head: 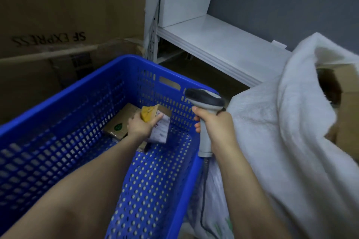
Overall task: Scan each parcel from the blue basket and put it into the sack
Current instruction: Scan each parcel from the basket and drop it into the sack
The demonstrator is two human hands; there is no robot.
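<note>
My left hand (140,125) grips a parcel (160,132) down in the blue basket (68,92), beside the other parcel (116,124). My right hand (215,130) holds the scanner (206,101) tight over the basket's rim, and the white sack (281,122) is just to my right. Behind are big brown boxes (68,6), a white shelf (213,44) and a grey wall (291,6).

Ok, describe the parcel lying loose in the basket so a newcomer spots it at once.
Look into the blue basket, at its floor near the far end. Left of the left hand, which grips a yellow-and-white parcel, lies a flat brown parcel. It alone bears a green leaf mark.
</note>
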